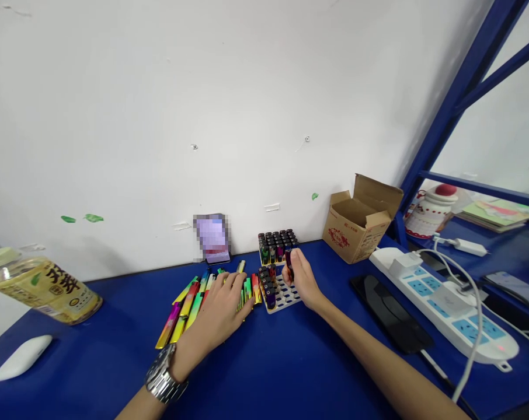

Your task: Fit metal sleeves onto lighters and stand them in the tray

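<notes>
My left hand point(223, 312), a metal watch on its wrist, lies over a row of colourful lighters point(190, 306) spread on the blue table; its fingers curl down onto them. My right hand point(302, 280) pinches a dark red lighter point(288, 261) upright above a white holed tray point(282, 294) that holds several lighters along its left side. Behind it stands a second tray point(277, 245) full of black-capped lighters.
An open cardboard box point(361, 219) sits at the back right. A white power strip point(448, 300) with cables and a black phone point(389, 312) lie to the right. A tea bottle point(43, 286) and a white mouse point(21, 357) rest at left.
</notes>
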{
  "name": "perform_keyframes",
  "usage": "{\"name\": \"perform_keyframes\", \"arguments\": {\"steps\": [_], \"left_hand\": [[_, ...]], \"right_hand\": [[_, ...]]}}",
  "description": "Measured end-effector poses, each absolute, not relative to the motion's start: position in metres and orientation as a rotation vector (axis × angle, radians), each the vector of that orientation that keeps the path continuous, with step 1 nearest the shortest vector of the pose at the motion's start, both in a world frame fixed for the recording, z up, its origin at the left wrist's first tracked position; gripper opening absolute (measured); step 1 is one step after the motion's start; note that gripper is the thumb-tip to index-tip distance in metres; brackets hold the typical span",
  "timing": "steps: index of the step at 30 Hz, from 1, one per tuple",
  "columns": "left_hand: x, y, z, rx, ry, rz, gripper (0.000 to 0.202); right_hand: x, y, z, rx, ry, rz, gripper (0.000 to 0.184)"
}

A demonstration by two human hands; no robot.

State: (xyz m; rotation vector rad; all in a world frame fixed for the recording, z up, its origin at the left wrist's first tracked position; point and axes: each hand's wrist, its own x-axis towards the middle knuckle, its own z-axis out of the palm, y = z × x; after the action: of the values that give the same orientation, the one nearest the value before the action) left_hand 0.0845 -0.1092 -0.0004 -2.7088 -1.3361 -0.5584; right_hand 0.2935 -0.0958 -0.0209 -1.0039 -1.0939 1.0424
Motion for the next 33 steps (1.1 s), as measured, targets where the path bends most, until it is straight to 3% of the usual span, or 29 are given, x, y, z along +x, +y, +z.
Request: {"name": "perform_keyframes", "arguments": {"steps": [6, 14, 26, 33], "left_hand": [[0.081, -0.108, -0.012, -2.76, -1.437, -0.474, 0.067], [0.078, -0.109, -0.014, -2.872, -1.434, -0.419, 0.066], [0.084, -0.109, -0.001, -2.86, -1.512, -0.526, 0.09], [0.084, -0.108, 0.0, -2.811, -1.45, -0.686, 0.094]], "right_hand": [[0.307, -0.1, -0.017, -1.057, -1.458, 0.609, 0.038], [0.305, -0.101, -0.029, -1.043, -1.523, 0.656, 0.014], [0.306, -0.103, -0.027, -1.132, -1.652, 0.39, 0.011], [0.306, -0.102, -0.03, -1.059, -1.732, 0.298, 0.015]]}}
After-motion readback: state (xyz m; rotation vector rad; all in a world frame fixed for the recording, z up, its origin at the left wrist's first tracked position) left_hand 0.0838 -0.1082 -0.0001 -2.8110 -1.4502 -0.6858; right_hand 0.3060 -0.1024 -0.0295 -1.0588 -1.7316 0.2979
